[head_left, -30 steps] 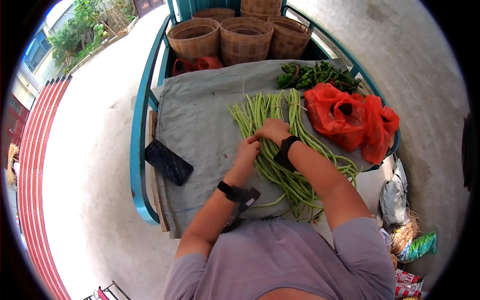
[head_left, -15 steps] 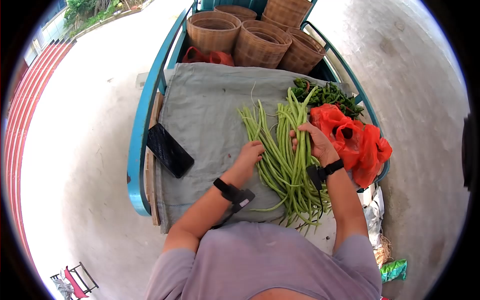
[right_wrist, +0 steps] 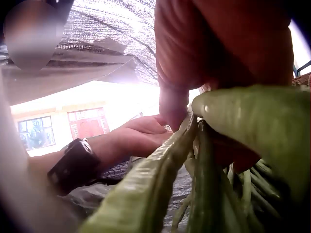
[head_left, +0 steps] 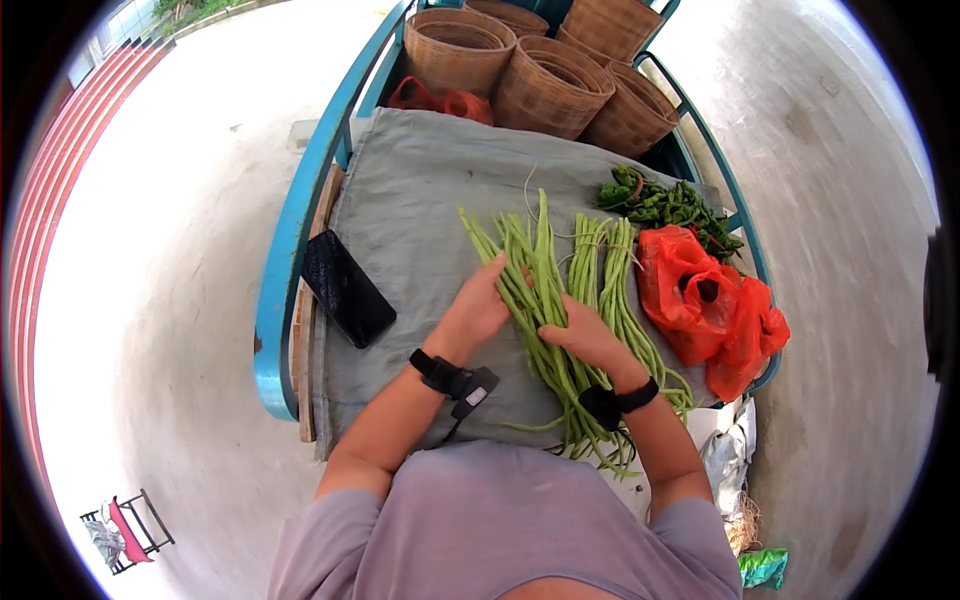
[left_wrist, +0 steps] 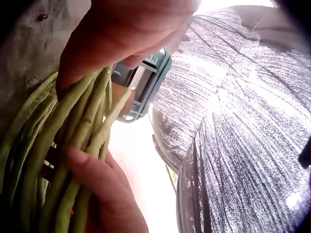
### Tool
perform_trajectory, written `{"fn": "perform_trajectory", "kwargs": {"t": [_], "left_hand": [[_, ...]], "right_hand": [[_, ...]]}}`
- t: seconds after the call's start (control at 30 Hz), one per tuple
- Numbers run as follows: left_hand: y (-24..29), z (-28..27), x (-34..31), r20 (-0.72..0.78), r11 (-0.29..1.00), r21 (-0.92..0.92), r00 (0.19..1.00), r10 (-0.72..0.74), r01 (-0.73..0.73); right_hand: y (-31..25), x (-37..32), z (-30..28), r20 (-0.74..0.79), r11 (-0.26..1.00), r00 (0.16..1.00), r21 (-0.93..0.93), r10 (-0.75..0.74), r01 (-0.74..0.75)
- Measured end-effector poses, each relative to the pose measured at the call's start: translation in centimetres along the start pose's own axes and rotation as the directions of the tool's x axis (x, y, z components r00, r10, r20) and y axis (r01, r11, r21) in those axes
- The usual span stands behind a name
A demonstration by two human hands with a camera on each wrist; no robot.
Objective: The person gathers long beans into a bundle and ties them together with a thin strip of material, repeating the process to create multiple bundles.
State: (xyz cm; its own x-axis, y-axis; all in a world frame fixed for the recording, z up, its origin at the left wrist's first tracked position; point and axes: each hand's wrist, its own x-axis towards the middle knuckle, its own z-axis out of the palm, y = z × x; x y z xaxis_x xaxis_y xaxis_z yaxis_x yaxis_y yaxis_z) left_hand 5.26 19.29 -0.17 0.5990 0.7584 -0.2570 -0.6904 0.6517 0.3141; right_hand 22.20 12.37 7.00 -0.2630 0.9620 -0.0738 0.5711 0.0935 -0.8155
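Observation:
A loose bunch of green long beans (head_left: 541, 262) slants across the grey cloth in the head view. My left hand (head_left: 480, 306) grips its upper left side, thumb in front and fingers partly hidden behind the pods. Lower down, my right hand (head_left: 588, 338) holds the same bunch from the right, its thumb across the pods. The left wrist view shows the beans (left_wrist: 82, 121) passing between both hands, with the right thumb lying over them. Close in the right wrist view, pods (right_wrist: 146, 189) run beneath the right hand (right_wrist: 218, 43). Tied bean bundles (head_left: 617, 272) lie just right.
Green peppers (head_left: 668, 208) and red plastic bags (head_left: 690, 300) sit at the right of the cloth (head_left: 420, 200). A black phone (head_left: 348, 290) lies at the left, beside the blue cart rail (head_left: 285, 300). Several woven baskets (head_left: 550, 90) stand at the back.
The right hand moved from the tied bundles to the loose bunch, shifting left and lower. The left hand took hold of this bunch, which now stands apart from the tied bundles. The head view shifted.

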Motion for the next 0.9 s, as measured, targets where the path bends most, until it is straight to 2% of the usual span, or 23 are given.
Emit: {"fn": "perform_trajectory", "kwargs": {"t": [0.03,0.13,0.17,0.27,0.3,0.33,0.37,0.4,0.43,0.53,0.57,0.63,0.67,0.8,0.83,0.9], "left_hand": [[-0.3,-0.3,0.1,-0.132,0.999,0.036,0.991,0.009,-0.004],[-1.1,0.7,0.5,-0.062,0.997,0.023,0.995,0.078,-0.077],[-1.1,1.6,0.6,0.054,0.995,0.04,0.995,0.089,-0.091],[-0.9,4.9,1.6,0.265,0.993,-0.112,0.962,0.066,-0.037],[-0.8,5.5,2.3,0.33,0.993,-0.115,0.944,0.027,0.012],[-1.1,6.0,2.6,0.156,0.99,0.099,0.984,0.084,-0.1],[-1.5,6.5,2.8,-0.006,0.931,0.326,0.984,0.176,-0.165],[-2.0,6.8,3.0,-0.138,0.822,0.542,0.946,0.293,-0.175],[-2.3,6.6,3.0,-0.225,0.843,0.512,0.921,0.317,-0.165],[-1.9,3.6,2.3,-0.47,0.886,0.441,0.803,0.366,-0.146],[-1.7,2.6,2.4,-0.418,0.892,0.435,0.851,0.318,-0.12],[-2.0,0.7,2.1,-0.317,0.903,0.426,0.926,0.203,-0.052],[-2.3,0.1,2.4,-0.301,0.909,0.415,0.938,0.172,-0.034],[-3.0,-0.1,4.2,-0.254,0.936,0.351,0.965,0.059,0.035],[-3.2,0.0,4.3,-0.254,0.941,0.332,0.967,0.03,0.058],[-3.2,0.4,4.5,-0.152,0.955,0.282,0.987,-0.047,0.089]], "right_hand": [[-0.3,0.1,-0.3,0.007,0.991,0.998,-0.125,0.057,-0.055],[0.7,0.3,-0.1,0.015,0.951,0.952,0.028,0.306,-0.307],[-0.2,-0.1,-0.5,-0.029,0.956,0.955,-0.011,0.294,-0.294],[-0.2,-0.8,-1.1,-0.26,0.982,0.953,-0.065,0.152,-0.175],[-0.8,-0.9,-1.4,-0.309,0.986,0.939,-0.027,0.15,-0.166],[-0.2,-0.7,-1.5,-0.323,0.985,0.937,-0.065,0.132,-0.162],[1.0,-0.5,-1.6,-0.34,0.982,0.933,-0.102,0.115,-0.158],[2.4,-0.3,-1.6,-0.359,0.977,0.928,-0.139,0.1,-0.159],[3.9,0.0,-1.5,-0.293,0.955,0.951,-0.24,0.097,-0.171],[7.9,1.5,-1.2,-0.173,0.925,0.976,-0.331,0.135,-0.186],[8.1,1.7,-1.2,-0.175,0.932,0.975,-0.313,0.133,-0.184],[6.9,1.9,-1.0,-0.192,0.902,0.957,-0.333,0.22,-0.274],[6.7,1.9,-1.0,-0.2,0.884,0.945,-0.347,0.257,-0.314],[7.2,2.1,-0.3,-0.279,0.914,0.917,-0.21,0.284,-0.347],[6.7,2.1,-0.3,-0.258,0.93,0.918,-0.132,0.301,-0.342],[7.1,1.6,-0.4,-0.278,0.955,0.915,0.031,0.292,-0.295]]}}
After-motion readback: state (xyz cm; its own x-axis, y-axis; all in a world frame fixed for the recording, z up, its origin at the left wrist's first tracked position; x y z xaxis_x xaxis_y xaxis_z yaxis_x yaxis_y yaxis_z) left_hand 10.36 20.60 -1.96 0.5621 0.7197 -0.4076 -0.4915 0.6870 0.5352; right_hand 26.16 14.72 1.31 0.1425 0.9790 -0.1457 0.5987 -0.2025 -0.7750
